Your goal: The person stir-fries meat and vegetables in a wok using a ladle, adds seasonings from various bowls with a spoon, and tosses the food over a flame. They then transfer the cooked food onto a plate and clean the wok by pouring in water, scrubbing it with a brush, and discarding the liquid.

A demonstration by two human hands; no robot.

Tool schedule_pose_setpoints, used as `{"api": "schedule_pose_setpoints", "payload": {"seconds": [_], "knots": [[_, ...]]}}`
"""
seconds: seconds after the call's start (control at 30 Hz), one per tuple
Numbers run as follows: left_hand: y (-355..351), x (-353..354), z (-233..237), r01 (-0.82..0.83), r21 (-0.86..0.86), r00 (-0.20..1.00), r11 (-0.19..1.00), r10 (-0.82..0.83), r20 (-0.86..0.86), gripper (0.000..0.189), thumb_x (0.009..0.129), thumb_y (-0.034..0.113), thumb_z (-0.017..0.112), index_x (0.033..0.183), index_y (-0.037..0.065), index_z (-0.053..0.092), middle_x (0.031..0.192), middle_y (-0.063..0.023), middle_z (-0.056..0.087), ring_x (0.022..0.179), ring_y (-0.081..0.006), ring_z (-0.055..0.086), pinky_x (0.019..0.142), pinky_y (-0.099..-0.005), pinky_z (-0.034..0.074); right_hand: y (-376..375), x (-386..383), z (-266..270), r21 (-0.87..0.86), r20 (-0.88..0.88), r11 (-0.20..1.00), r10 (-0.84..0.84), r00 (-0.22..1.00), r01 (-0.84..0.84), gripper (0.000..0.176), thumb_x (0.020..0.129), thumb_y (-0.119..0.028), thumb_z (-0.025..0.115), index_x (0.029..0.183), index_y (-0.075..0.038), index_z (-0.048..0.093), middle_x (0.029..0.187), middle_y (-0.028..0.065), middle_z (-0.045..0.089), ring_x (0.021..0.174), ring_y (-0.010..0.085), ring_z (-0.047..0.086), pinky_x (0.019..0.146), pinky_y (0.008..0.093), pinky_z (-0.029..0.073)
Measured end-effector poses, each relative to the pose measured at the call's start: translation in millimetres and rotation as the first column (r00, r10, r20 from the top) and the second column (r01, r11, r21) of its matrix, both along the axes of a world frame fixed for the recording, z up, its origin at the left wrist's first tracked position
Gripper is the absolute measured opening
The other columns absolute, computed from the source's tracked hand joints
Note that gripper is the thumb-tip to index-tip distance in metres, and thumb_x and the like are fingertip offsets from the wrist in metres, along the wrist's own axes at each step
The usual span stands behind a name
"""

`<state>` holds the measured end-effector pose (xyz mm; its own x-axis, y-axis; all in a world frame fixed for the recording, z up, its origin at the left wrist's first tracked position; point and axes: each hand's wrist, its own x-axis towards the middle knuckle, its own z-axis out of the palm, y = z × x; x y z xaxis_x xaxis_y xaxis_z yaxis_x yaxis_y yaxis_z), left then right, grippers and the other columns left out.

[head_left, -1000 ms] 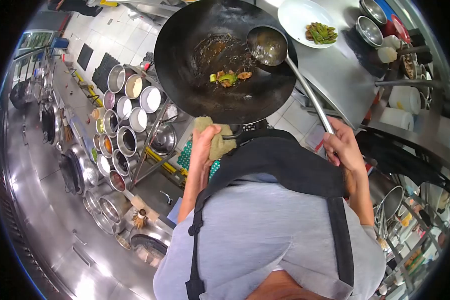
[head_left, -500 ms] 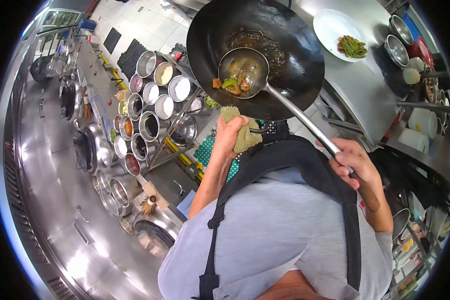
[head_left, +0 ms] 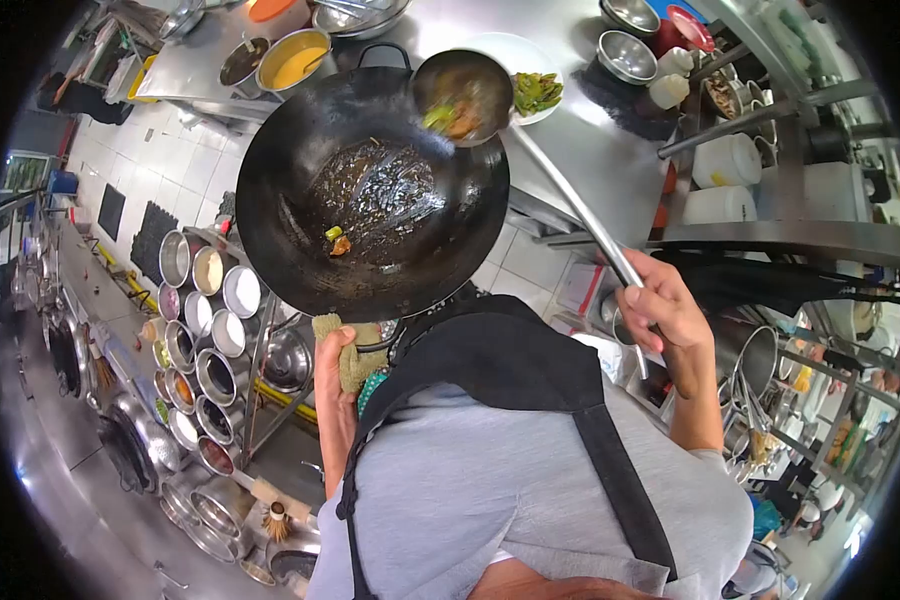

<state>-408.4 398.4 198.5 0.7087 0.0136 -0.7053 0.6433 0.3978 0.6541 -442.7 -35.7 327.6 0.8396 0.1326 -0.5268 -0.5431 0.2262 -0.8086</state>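
Observation:
My left hand [head_left: 335,362] is closed on a folded green cloth [head_left: 358,362] at the near handle of a large black wok [head_left: 280,235]. Dark sauce coats the wok's inside, with a couple of small food pieces [head_left: 338,243] low in it. My right hand [head_left: 665,308] grips the long metal handle of a ladle [head_left: 575,195]. The ladle's bowl, holding green and orange-brown food [head_left: 455,120] in liquid, is over the wok's far right rim, beside a white plate [head_left: 515,48]. Green vegetables [head_left: 537,92] lie on the plate, partly hidden by the ladle.
Several metal containers [head_left: 220,375] stand at the left. A pot of yellow liquid [head_left: 295,60] is on the steel counter [head_left: 600,150] beyond the wok. Metal bowls [head_left: 627,57] and squeeze bottles [head_left: 669,92] are at the back right, near a steel shelf [head_left: 790,237].
The view has shifted right. The ladle has moved from inside the wok to its far right rim, close to the plate. More of the wok's inside and the far counter show now.

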Motion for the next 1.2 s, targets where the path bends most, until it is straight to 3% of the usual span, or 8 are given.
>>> {"api": "schedule_pose_setpoints", "payload": {"seconds": [0.27, 0.57, 0.67, 0.77, 0.87, 0.97, 1.07, 1.2], "knots": [[-3.5, 6.2, -1.5, 0.073, 0.024, 0.997, 0.997, -0.073, -0.005, 0.049, 0.085, 0.029, 0.068, 0.123, 0.001, 0.058, 0.106, -0.0153, 0.071, 0.091, -0.0257, 0.071, 0.077, -0.0375, 0.058, -4.6, 44.3, -101.7, -0.628, 0.213, 0.760, -0.041, 0.976, 0.169, 0.058, 0.097, -0.009, 0.058, 0.151, 0.004, 0.042, 0.068, 0.0028, 0.056, 0.042, 0.0126, 0.049, 0.042, 0.0298, 0.043], [6.5, -3.3, -17.0, 0.061, 0.016, 0.998, 0.998, -0.061, -0.005, 0.046, 0.086, 0.029, 0.067, 0.121, -0.001, 0.059, 0.102, -0.0168, 0.073, 0.089, -0.0271, 0.072, 0.076, -0.0377, 0.059, -3.4, 51.6, -162.2, -0.801, 0.232, 0.560, -0.035, 0.972, 0.211, 0.061, 0.094, -0.011, 0.059, 0.149, 0.007, 0.042, 0.075, 0.0245, 0.067, 0.057, 0.0317, 0.069, 0.059, 0.0440, 0.054], [10.8, -3.0, -18.0, 0.081, 0.028, 0.997, 0.996, -0.081, -0.003, 0.048, 0.085, 0.030, 0.067, 0.121, -0.001, 0.059, 0.103, -0.0161, 0.072, 0.089, -0.0273, 0.072, 0.076, -0.0379, 0.059, -21.0, 50.9, -204.8, -0.810, 0.567, 0.336, 0.240, 0.788, 0.481, 0.061, 0.093, -0.010, 0.059, 0.150, 0.004, 0.043, 0.082, 0.0305, 0.069, 0.073, 0.0446, 0.071, 0.070, 0.0500, 0.054], [9.1, -1.8, -16.0, 0.084, 0.007, 0.996, 0.996, -0.084, 0.033, 0.050, 0.085, 0.030, 0.067, 0.124, 0.000, 0.058, 0.104, -0.0154, 0.072, 0.089, -0.0272, 0.071, 0.076, -0.0381, 0.059, -17.8, 52.6, -182.5, -0.881, 0.346, 0.373, 0.090, 0.934, 0.291, 0.061, 0.092, -0.009, 0.060, 0.151, 0.000, 0.044, 0.089, 0.0322, 0.069, 0.083, 0.0502, 0.069, 0.075, 0.0533, 0.053], [11.2, -2.8, -27.5, 0.068, 0.009, 0.996, 0.998, -0.069, 0.065, 0.052, 0.085, 0.029, 0.068, 0.127, 0.001, 0.057, 0.105, -0.0150, 0.071, 0.090, -0.0269, 0.071, 0.076, -0.0385, 0.059, -27.2, 51.4, -194.5, -0.901, 0.406, 0.248, 0.187, 0.895, 0.357, 0.062, 0.092, -0.007, 0.061, 0.151, -0.003, 0.044, 0.090, 0.0334, 0.068, 0.081, 0.0506, 0.068, 0.075, 0.0531, 0.053], [5.5, -1.1, -8.8, -0.037, -0.015, 0.999, 0.999, 0.037, 0.031, 0.040, 0.085, 0.014, 0.070, 0.119, -0.001, 0.056, 0.099, -0.0156, 0.069, 0.081, -0.0269, 0.073, 0.066, -0.0407, 0.063, -13.7, 44.1, -157.0, -0.893, 0.348, 0.348, 0.127, 0.929, 0.287, 0.063, 0.093, -0.007, 0.060, 0.152, 0.001, 0.042, 0.091, 0.0302, 0.071, 0.075, 0.0433, 0.072, 0.071, 0.0483, 0.055], [7.9, -0.4, -24.0, -0.011, -0.070, 0.998, 0.997, 0.015, 0.060, 0.034, 0.085, 0.013, 0.069, 0.115, -0.001, 0.059, 0.099, -0.0154, 0.069, 0.080, -0.0254, 0.072, 0.065, -0.0402, 0.062, 21.5, 28.1, -95.4, -0.376, 0.174, 0.905, -0.139, 0.975, 0.196, 0.055, 0.097, -0.002, 0.054, 0.150, 0.004, 0.043, 0.059, -0.0010, 0.047, 0.040, 0.0069, 0.044, 0.037, 0.0229, 0.037], [-11.8, 9.4, -10.1, -0.028, -0.062, 0.995, 0.998, 0.033, 0.093, 0.028, 0.085, 0.008, 0.067, 0.110, -0.002, 0.059, 0.093, -0.0128, 0.068, 0.076, -0.0235, 0.071, 0.064, -0.0393, 0.062, 41.4, 22.4, -62.0, -0.063, -0.063, 0.998, 0.011, 0.998, -0.015, 0.052, 0.095, -0.003, 0.056, 0.146, 0.003, 0.045, 0.057, -0.0017, 0.044, 0.035, 0.0080, 0.040, 0.035, 0.0244, 0.034]]}}
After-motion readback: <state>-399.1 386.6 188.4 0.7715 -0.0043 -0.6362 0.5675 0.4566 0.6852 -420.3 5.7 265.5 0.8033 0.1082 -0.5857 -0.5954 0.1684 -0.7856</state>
